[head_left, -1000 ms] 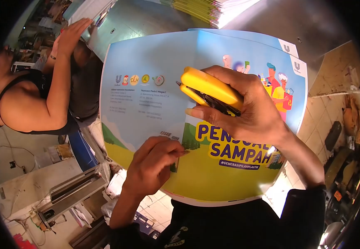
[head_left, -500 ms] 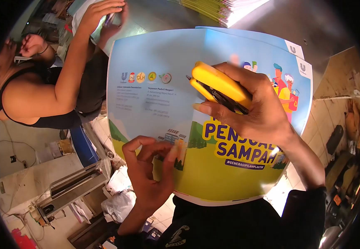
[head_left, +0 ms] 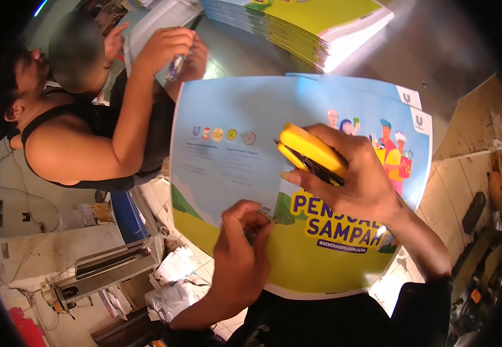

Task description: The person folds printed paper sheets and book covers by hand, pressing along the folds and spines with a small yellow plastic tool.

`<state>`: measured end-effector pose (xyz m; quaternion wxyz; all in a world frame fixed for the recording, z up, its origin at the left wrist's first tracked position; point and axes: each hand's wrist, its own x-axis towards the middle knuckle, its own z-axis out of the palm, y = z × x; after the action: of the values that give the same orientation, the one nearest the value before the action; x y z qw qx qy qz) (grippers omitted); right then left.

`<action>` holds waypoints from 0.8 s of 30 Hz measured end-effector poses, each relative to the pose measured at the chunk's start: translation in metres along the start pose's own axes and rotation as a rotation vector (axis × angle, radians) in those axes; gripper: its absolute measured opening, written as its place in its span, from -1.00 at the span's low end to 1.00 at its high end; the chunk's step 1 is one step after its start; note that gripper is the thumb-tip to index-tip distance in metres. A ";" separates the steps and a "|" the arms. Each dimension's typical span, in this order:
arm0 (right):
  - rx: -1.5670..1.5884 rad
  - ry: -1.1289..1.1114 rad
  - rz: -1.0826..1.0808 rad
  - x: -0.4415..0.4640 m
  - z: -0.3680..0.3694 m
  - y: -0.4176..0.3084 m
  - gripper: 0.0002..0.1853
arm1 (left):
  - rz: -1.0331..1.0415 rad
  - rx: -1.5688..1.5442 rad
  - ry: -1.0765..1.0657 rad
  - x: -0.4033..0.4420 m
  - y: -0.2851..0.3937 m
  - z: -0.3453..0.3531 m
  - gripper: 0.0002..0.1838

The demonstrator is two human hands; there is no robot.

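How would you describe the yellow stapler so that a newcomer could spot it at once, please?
Find the wide printed cover spread before the person. Over its right half, the right hand grips the yellow stapler. Its solid body with dark inner parts sets it apart from the flat artwork beneath.

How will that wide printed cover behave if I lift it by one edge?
Probably floppy and light: the printed cover looks thin for its broad spread. Its layers may slip apart, since a second corner sits offset behind.

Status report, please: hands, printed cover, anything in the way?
Right hand grips yellow stapler. Left hand over printed cover, grip unclear. Right hand partly hides title.
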<state>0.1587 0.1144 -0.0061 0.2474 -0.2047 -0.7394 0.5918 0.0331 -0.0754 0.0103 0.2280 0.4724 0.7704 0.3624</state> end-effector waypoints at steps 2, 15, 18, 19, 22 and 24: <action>-0.076 0.045 -0.114 0.001 0.002 0.005 -0.58 | 0.002 0.017 0.042 -0.003 -0.004 0.007 -0.62; 0.007 0.015 -0.034 -0.001 0.002 -0.001 -0.65 | 0.731 0.056 -0.268 0.021 -0.060 -0.019 -0.57; -0.032 -0.002 -0.038 -0.001 0.003 -0.003 -0.66 | 0.881 0.172 -0.332 0.028 -0.056 -0.025 -0.60; -0.043 -0.011 -0.014 -0.002 0.002 -0.002 -0.66 | 0.959 0.215 -0.360 0.033 -0.055 -0.027 -0.63; -0.107 0.010 -0.079 -0.003 0.001 -0.002 -0.70 | 1.104 0.360 -0.355 0.039 -0.051 -0.029 -0.72; -0.100 0.034 -0.095 -0.005 0.000 0.002 -0.69 | 1.143 0.369 -0.384 0.044 -0.049 -0.028 -0.71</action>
<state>0.1626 0.1115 -0.0090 0.2775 -0.1915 -0.7725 0.5381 -0.0331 -0.0600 -0.0102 0.0473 0.8975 0.3916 0.1971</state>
